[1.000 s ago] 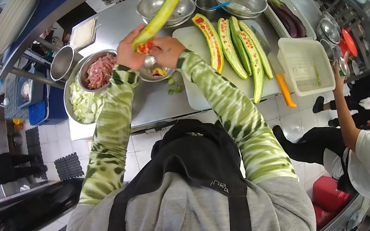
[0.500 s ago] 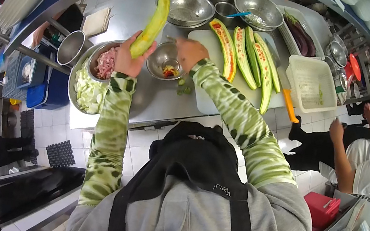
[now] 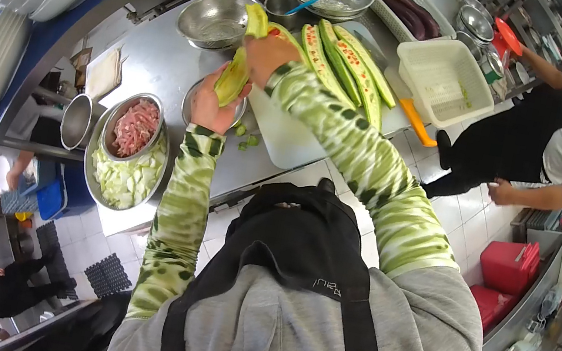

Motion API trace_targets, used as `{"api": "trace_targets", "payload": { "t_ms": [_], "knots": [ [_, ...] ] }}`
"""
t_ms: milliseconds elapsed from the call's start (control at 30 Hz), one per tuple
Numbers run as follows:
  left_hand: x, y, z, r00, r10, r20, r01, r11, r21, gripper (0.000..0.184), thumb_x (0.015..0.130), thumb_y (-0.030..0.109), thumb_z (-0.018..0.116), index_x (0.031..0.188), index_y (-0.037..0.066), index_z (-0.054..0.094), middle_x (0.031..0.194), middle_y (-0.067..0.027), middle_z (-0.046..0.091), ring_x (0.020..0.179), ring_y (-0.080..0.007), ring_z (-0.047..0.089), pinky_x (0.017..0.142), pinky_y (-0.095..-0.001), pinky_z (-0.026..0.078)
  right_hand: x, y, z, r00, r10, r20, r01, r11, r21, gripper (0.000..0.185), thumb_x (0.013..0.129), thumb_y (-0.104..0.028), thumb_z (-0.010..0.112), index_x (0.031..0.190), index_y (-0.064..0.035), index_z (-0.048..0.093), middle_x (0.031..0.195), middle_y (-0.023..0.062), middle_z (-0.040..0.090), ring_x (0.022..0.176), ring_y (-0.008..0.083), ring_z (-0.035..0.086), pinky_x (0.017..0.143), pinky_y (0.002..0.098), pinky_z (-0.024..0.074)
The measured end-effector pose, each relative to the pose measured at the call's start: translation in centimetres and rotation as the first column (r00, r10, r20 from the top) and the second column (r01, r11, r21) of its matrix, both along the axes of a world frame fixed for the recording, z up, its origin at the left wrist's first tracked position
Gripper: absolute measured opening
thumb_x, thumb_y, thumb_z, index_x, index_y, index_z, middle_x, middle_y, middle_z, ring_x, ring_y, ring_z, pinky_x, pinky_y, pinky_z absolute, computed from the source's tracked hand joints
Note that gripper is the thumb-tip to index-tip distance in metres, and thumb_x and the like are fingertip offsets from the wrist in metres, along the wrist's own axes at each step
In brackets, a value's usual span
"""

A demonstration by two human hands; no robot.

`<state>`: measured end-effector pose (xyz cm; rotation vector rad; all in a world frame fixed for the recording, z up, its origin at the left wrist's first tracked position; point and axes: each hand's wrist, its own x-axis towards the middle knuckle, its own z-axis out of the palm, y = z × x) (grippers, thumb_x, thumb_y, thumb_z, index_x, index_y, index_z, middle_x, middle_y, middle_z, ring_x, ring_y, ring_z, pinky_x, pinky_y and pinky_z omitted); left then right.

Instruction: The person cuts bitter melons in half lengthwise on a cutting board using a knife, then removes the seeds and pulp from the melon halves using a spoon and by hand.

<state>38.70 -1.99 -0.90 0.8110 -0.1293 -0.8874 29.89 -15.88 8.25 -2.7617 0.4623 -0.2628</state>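
My left hand is closed around the lower end of a hollowed, yellow-green bitter melon half, tilted up and away from me. My right hand is curled over the middle of that half; whatever its fingers hold is hidden. Beneath both hands sits a small steel bowl, mostly covered by my left hand. Small green scraps lie beside it. On the white cutting board rest several bitter melon halves, some with red seeds showing. A knife with an orange handle lies at the board's right.
At left, a bowl of sliced meat sits in a larger bowl of cut pale-green vegetable. Steel bowls line the back. A white basket and eggplants are at right. A co-worker stands beyond the right side.
My right hand has moved from above the small bowl onto the bitter melon half in my left hand. The view has shifted, and the co-worker at right now reaches toward the back shelf.
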Motion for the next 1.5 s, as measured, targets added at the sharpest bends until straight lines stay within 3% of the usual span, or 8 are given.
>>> {"api": "trace_targets", "payload": {
  "t_ms": [233,300,367,633,1000,1067,1267,1500],
  "knots": [
    [-3.0,-3.1,-4.2,0.984,-0.080,-0.162,0.069,0.995,-0.072,0.034,0.097,0.021,0.047,0.123,0.001,0.056,0.120,-0.0153,0.063,0.108,-0.0342,0.061,0.091,-0.0442,0.050,-1.1,-4.5,-4.2,0.941,-0.061,-0.332,0.054,0.998,-0.032,0.021,0.079,-0.008,0.063,0.098,-0.0039,0.072,0.094,0.0211,0.071,0.092,0.0369,0.070,0.077,0.0450,0.0563],
    [-4.8,-3.5,-5.7,0.956,-0.002,-0.294,0.005,1.000,0.009,0.033,0.097,0.020,0.047,0.123,0.002,0.057,0.120,-0.0124,0.064,0.111,-0.0320,0.059,0.091,-0.0440,0.049,-1.9,-3.2,-5.5,0.903,-0.038,-0.428,0.008,0.997,-0.071,0.027,0.089,-0.021,0.057,0.102,-0.0056,0.075,0.101,0.0145,0.073,0.095,0.0296,0.071,0.079,0.0410,0.0570],
    [-5.7,-3.4,-6.9,0.944,0.005,-0.329,-0.001,1.000,0.014,0.034,0.098,0.021,0.046,0.127,0.005,0.057,0.122,-0.0086,0.063,0.114,-0.0283,0.058,0.092,-0.0434,0.048,-2.6,-2.0,-7.3,0.917,-0.003,-0.399,0.010,1.000,0.014,0.022,0.074,-0.013,0.073,0.093,-0.0021,0.073,0.092,0.0196,0.072,0.090,0.0350,0.071,0.077,0.0430,0.0571],
    [-5.4,-3.9,-10.1,0.927,0.053,-0.372,-0.072,0.997,-0.036,0.035,0.100,0.023,0.043,0.130,0.007,0.054,0.116,-0.0087,0.065,0.101,-0.0259,0.063,0.085,-0.0434,0.050,-5.3,0.3,-7.7,0.914,0.148,-0.377,-0.144,0.989,0.039,0.023,0.083,-0.020,0.063,0.094,-0.0033,0.073,0.090,0.0184,0.072,0.086,0.0342,0.071,0.074,0.0436,0.0570],
    [-6.4,-3.7,-8.7,0.976,0.082,-0.200,-0.081,0.997,0.012,0.040,0.097,0.020,0.046,0.134,0.004,0.052,0.118,-0.0085,0.064,0.105,-0.0232,0.061,0.086,-0.0435,0.052,-3.3,-2.8,-4.0,0.816,0.173,-0.552,-0.177,0.983,0.048,0.024,0.083,-0.020,0.060,0.096,-0.0046,0.072,0.089,0.0213,0.071,0.086,0.0349,0.071,0.074,0.0466,0.0566],
    [-6.7,-3.7,-8.5,0.988,0.103,-0.113,-0.095,0.993,0.075,0.041,0.097,0.018,0.048,0.135,0.003,0.052,0.118,-0.0080,0.063,0.104,-0.0208,0.061,0.086,-0.0416,0.053,-1.1,-7.1,-8.0,0.936,-0.014,-0.351,-0.086,0.960,-0.267,0.027,0.088,-0.018,0.053,0.097,-0.0016,0.072,0.091,0.0214,0.071,0.090,0.0355,0.071,0.075,0.0453,0.0571],
    [-7.4,-3.9,-7.9,0.988,0.134,0.081,-0.147,0.973,0.179,0.041,0.097,0.017,0.053,0.133,0.000,0.052,0.118,-0.0102,0.062,0.103,-0.0190,0.061,0.085,-0.0380,0.053,2.6,-8.7,-8.6,0.884,0.072,-0.462,-0.274,0.881,-0.386,0.026,0.089,-0.011,0.051,0.103,-0.0025,0.071,0.095,0.0175,0.072,0.089,0.0342,0.071,0.075,0.0453,0.0575],
    [-8.1,-3.1,-8.7,0.967,0.240,0.084,-0.251,0.953,0.167,0.039,0.095,0.016,0.056,0.130,-0.002,0.055,0.113,-0.0091,0.064,0.091,-0.0183,0.064,0.078,-0.0350,0.054,-1.4,-1.7,-7.1,0.796,0.157,-0.584,-0.305,0.938,-0.164,0.025,0.088,-0.012,0.053,0.102,-0.0030,0.072,0.100,0.0202,0.071,0.092,0.0342,0.070,0.076,0.0452,0.0571]
  ]
}}
